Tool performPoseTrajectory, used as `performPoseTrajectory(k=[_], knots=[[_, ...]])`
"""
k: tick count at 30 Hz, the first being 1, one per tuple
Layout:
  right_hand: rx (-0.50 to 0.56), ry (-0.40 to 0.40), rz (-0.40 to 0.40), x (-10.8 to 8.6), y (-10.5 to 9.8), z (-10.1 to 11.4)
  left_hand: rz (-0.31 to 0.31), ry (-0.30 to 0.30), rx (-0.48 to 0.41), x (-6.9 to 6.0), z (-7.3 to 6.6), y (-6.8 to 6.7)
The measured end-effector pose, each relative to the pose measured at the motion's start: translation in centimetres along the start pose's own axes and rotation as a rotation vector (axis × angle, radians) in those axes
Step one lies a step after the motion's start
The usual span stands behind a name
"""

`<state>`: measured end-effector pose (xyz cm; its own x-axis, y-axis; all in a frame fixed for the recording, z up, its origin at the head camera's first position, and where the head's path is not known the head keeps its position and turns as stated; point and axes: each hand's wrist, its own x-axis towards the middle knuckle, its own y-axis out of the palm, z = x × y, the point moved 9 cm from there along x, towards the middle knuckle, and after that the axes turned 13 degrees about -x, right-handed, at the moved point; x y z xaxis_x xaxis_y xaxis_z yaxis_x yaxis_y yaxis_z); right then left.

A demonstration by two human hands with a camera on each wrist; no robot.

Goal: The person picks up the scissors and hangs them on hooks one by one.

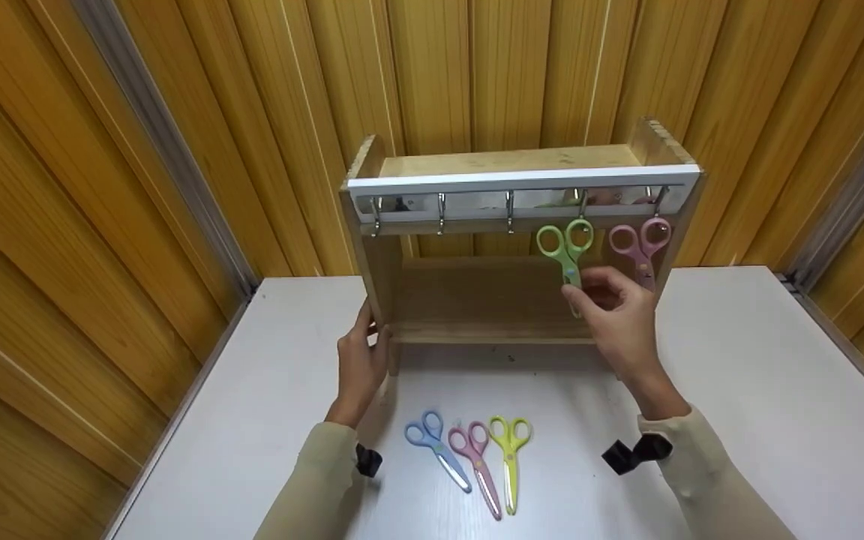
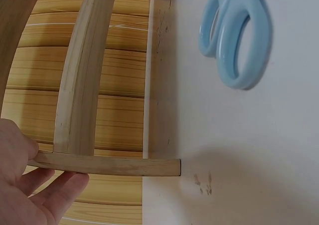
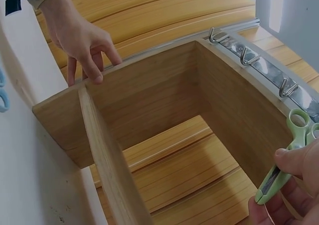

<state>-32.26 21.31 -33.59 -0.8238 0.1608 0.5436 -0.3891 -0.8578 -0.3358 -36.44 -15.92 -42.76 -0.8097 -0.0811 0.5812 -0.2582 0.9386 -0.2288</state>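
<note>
My right hand (image 1: 623, 319) pinches the blades of the green scissors (image 1: 570, 251) between thumb and fingers; one handle loop overlaps the lower end of the fourth hook. In the right wrist view the green scissors (image 3: 298, 130) tilt, blades toward my fingertips. Beside them pink scissors (image 1: 640, 244) hang from the rightmost hook. My left hand (image 1: 359, 364) grips the lower left side panel of the wooden shelf (image 1: 492, 341); the left wrist view shows its thumb and fingers on either side of the panel edge (image 2: 114, 165).
Blue scissors (image 1: 439, 451), another pink pair (image 1: 479, 465) and yellow scissors (image 1: 510, 461) lie on the white table (image 1: 252, 450) before the shelf. Three other metal hooks, including the middle one (image 1: 509, 211), line the rail (image 1: 477, 181). Wood-patterned walls (image 1: 432, 75) stand behind and at both sides.
</note>
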Motion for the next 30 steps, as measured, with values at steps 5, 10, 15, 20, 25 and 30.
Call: performPoseTrajectory(k=[5,10,15,20,25,30], knots=[[-0.009,-0.009,-0.025,-0.1,-0.1,-0.1,-0.001,-0.013,0.009,-0.1,0.2,-0.1],[-0.015,-0.02,-0.042,-0.2,-0.2,-0.2,-0.004,-0.031,0.006,-0.2,0.4,-0.1],[-0.033,-0.005,-0.06,-0.4,-0.2,-0.5,-0.006,-0.021,0.004,-0.2,0.5,-0.1],[-0.044,0.029,-0.069,-0.8,-0.1,-0.2,-0.005,-0.015,0.015,-0.2,0.4,-0.1],[-0.028,0.039,-0.071,-1.1,-0.3,1.6,-0.001,0.001,0.018,-0.2,0.2,0.0],[-0.021,0.028,-0.072,-1.2,-0.4,2.2,-0.011,0.055,0.009,-0.1,-0.2,-0.1]])
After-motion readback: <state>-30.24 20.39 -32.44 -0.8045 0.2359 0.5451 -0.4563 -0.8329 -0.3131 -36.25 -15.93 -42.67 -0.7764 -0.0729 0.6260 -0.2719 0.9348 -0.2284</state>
